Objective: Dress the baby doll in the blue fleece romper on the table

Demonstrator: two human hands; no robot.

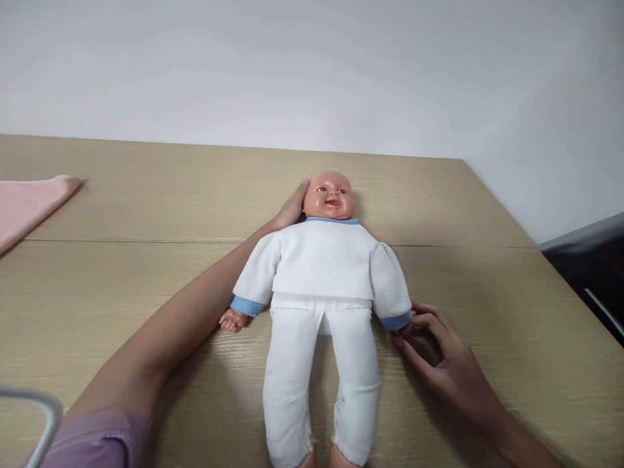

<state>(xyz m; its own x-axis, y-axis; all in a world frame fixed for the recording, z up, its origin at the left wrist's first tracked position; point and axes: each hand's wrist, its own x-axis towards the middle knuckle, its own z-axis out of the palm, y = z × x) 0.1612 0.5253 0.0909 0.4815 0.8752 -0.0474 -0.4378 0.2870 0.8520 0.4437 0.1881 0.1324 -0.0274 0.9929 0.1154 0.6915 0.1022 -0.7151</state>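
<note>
Right hand (447,359) | doll (324,266) leftward, its hand (405,329) pinched | left hand (293,205) | beside head (334,197), grip unclear

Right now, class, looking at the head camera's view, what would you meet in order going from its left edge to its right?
Pale pink cloth → person's bare left hand → doll's shiny, bald, round head → person's bare right hand → dark object at the right edge.
</note>
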